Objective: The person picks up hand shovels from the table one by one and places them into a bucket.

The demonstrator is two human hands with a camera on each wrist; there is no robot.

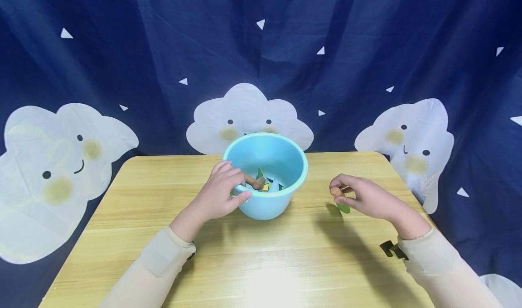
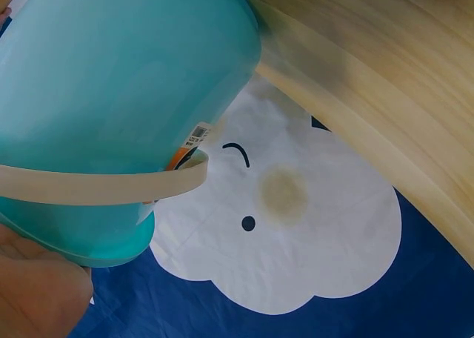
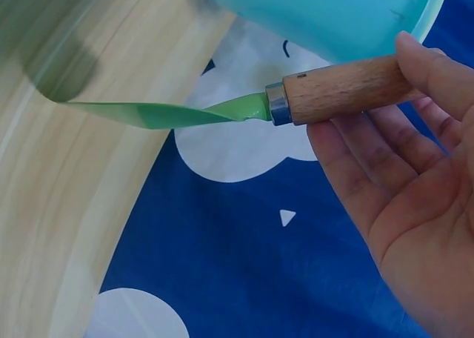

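A light blue bucket [image 1: 267, 208] stands on the wooden table, slightly tipped towards me. My left hand [image 1: 220, 192] grips its left rim, the thumb lying along the outside. In the left wrist view the bucket wall [image 2: 126, 78] fills the upper left, with a beige carrying handle [image 2: 96, 187] across it. To the right of the bucket, my right hand [image 1: 364, 197] holds a small garden trowel [image 3: 348, 90] by its wooden handle. The trowel's green blade [image 3: 159, 116] points down at the tabletop. Inside the bucket lie wooden-handled tools [image 1: 254, 181] and green, yellow and pale blue pieces, partly hidden.
The wooden table [image 1: 134, 235] has rounded far corners. Behind it hangs a dark blue curtain [image 1: 346, 18] with white clouds and triangles. A black strap end [image 1: 393, 250] sticks out at my right cuff.
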